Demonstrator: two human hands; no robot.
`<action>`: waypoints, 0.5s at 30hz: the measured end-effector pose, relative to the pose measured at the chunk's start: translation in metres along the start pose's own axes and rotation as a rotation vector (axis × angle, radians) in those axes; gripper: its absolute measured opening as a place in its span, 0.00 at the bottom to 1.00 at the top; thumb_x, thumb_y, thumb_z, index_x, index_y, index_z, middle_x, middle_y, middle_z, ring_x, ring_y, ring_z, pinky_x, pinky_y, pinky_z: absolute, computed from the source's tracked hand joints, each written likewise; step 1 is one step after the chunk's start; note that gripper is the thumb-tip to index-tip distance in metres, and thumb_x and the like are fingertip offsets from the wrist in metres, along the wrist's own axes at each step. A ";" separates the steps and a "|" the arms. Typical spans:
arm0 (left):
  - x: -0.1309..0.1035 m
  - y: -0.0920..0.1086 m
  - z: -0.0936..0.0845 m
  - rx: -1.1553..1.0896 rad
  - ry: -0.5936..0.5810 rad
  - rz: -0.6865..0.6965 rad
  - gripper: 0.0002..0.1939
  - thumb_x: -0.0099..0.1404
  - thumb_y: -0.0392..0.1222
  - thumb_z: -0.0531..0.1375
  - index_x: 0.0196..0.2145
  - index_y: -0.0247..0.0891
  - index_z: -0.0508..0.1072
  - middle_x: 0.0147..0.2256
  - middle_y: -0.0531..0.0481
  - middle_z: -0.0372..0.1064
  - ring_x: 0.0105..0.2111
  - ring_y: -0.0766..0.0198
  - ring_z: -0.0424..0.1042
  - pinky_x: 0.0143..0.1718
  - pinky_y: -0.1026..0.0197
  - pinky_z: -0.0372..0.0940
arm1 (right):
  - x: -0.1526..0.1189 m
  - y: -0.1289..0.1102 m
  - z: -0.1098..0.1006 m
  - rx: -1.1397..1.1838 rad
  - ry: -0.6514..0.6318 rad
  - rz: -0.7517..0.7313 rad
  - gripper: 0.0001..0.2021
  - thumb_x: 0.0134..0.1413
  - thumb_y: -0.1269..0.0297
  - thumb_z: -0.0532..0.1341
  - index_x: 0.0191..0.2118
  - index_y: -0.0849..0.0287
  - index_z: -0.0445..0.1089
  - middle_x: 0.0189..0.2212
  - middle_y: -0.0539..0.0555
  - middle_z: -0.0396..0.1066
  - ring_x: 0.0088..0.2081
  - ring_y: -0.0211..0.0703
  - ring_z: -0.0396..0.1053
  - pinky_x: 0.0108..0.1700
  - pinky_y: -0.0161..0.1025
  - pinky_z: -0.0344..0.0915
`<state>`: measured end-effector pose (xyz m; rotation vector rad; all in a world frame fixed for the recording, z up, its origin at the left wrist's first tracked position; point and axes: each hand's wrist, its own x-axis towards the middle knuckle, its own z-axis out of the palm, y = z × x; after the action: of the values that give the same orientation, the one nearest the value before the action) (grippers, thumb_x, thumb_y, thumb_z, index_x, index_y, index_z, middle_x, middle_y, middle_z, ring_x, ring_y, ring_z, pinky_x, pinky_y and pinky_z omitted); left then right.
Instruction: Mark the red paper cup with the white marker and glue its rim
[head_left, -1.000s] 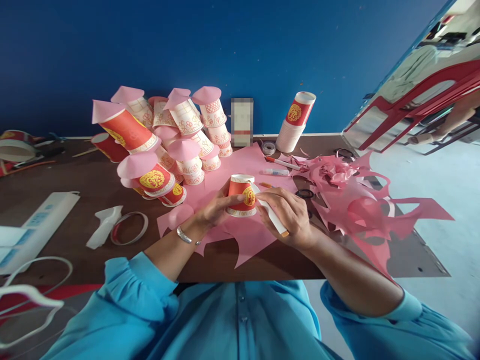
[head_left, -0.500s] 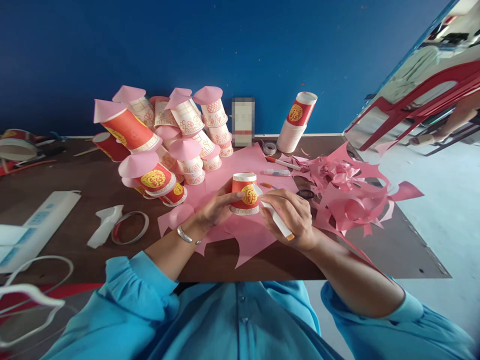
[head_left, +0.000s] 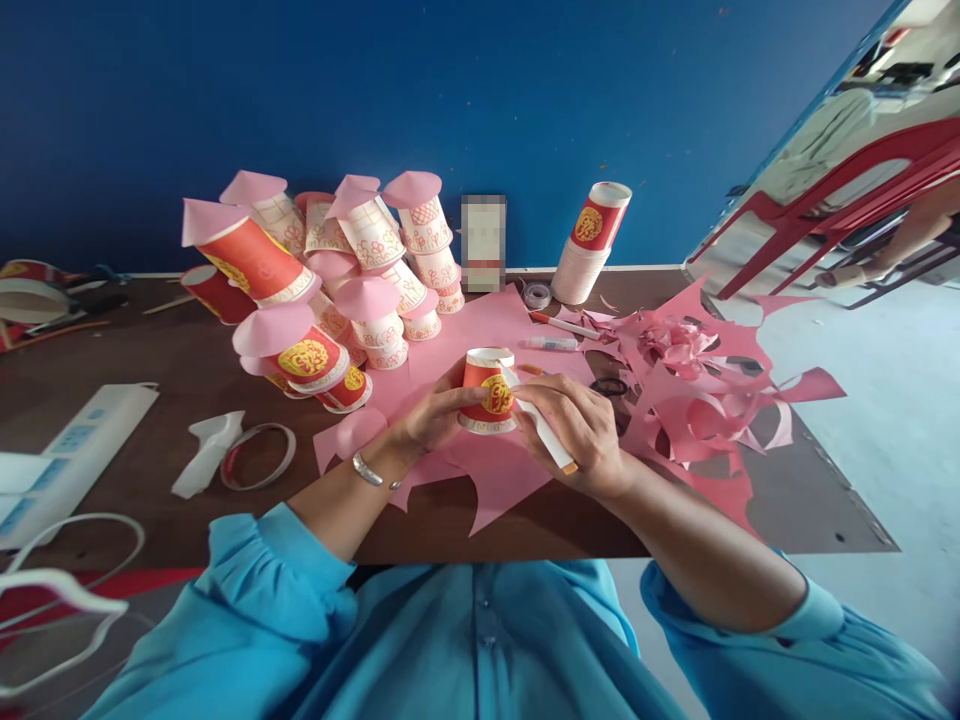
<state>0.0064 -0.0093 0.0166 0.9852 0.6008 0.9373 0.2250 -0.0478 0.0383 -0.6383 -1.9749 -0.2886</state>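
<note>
A red paper cup (head_left: 474,392) with a yellow printed emblem is held upside down over pink paper, its narrow end up. My left hand (head_left: 439,412) is closed round the cup's left side, thumb across the front. In my right hand (head_left: 581,428) I grip a white utility knife (head_left: 546,437) with an orange end. Its blade slants up to the left and touches the cup's upper right edge. The large pink paper sheet (head_left: 480,335), with cut curves along its border, lies beneath both hands.
Stacked cups with pink cone tops (head_left: 367,300) crowd the left back. Plain stacked cups (head_left: 581,272) lean at the back right. Pink paper scraps (head_left: 697,370), a glue tube (head_left: 551,344) and black-handled scissors (head_left: 609,386) lie right. A tape roll (head_left: 259,457) is left.
My right hand and the knife have shifted slightly left along the cup's edge. The cup stays in my left hand, nearly unmoved.
</note>
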 end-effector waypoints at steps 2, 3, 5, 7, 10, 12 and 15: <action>0.000 0.000 -0.001 -0.006 0.008 0.019 0.25 0.62 0.48 0.79 0.56 0.44 0.84 0.47 0.49 0.85 0.47 0.54 0.85 0.49 0.55 0.81 | 0.001 0.000 0.000 0.004 -0.001 0.007 0.13 0.76 0.73 0.63 0.61 0.57 0.74 0.43 0.57 0.86 0.41 0.48 0.87 0.45 0.44 0.84; 0.000 0.000 -0.001 -0.008 0.010 0.024 0.26 0.62 0.48 0.79 0.57 0.45 0.83 0.46 0.49 0.85 0.47 0.53 0.85 0.49 0.54 0.81 | 0.001 0.000 -0.001 0.004 -0.002 0.010 0.13 0.76 0.73 0.63 0.60 0.57 0.74 0.43 0.57 0.86 0.41 0.48 0.87 0.44 0.44 0.83; 0.001 0.000 -0.001 -0.008 0.019 0.025 0.30 0.63 0.49 0.79 0.61 0.46 0.82 0.45 0.49 0.85 0.48 0.51 0.85 0.49 0.53 0.81 | 0.001 0.000 -0.001 0.004 -0.007 0.014 0.13 0.76 0.73 0.63 0.60 0.56 0.74 0.42 0.56 0.86 0.40 0.48 0.86 0.44 0.44 0.84; 0.001 0.000 -0.002 -0.013 0.025 0.020 0.34 0.62 0.48 0.78 0.64 0.47 0.80 0.45 0.48 0.85 0.48 0.49 0.85 0.49 0.52 0.80 | 0.000 0.000 0.000 0.000 -0.009 0.019 0.14 0.76 0.73 0.63 0.61 0.55 0.74 0.42 0.56 0.86 0.40 0.48 0.86 0.44 0.44 0.84; 0.001 -0.001 -0.005 -0.039 0.026 0.003 0.35 0.62 0.47 0.78 0.65 0.46 0.80 0.44 0.49 0.85 0.48 0.49 0.85 0.49 0.52 0.80 | 0.000 -0.001 0.001 0.002 0.003 0.016 0.13 0.75 0.73 0.63 0.60 0.56 0.74 0.41 0.56 0.86 0.39 0.48 0.85 0.45 0.44 0.84; 0.001 -0.003 -0.008 -0.046 0.020 -0.017 0.32 0.63 0.47 0.78 0.64 0.46 0.81 0.44 0.48 0.85 0.47 0.49 0.85 0.49 0.51 0.80 | 0.000 -0.001 0.001 0.002 0.012 0.005 0.12 0.76 0.73 0.63 0.59 0.57 0.74 0.40 0.56 0.86 0.38 0.47 0.85 0.44 0.43 0.83; 0.001 -0.005 -0.010 -0.031 0.021 -0.012 0.26 0.63 0.47 0.77 0.59 0.46 0.83 0.43 0.48 0.85 0.49 0.47 0.85 0.49 0.50 0.80 | 0.000 -0.001 -0.001 -0.015 0.008 0.002 0.10 0.76 0.72 0.63 0.57 0.55 0.74 0.39 0.55 0.85 0.37 0.47 0.85 0.41 0.42 0.84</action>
<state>0.0009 -0.0048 0.0076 0.9443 0.6074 0.9452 0.2248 -0.0489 0.0391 -0.6476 -1.9661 -0.3053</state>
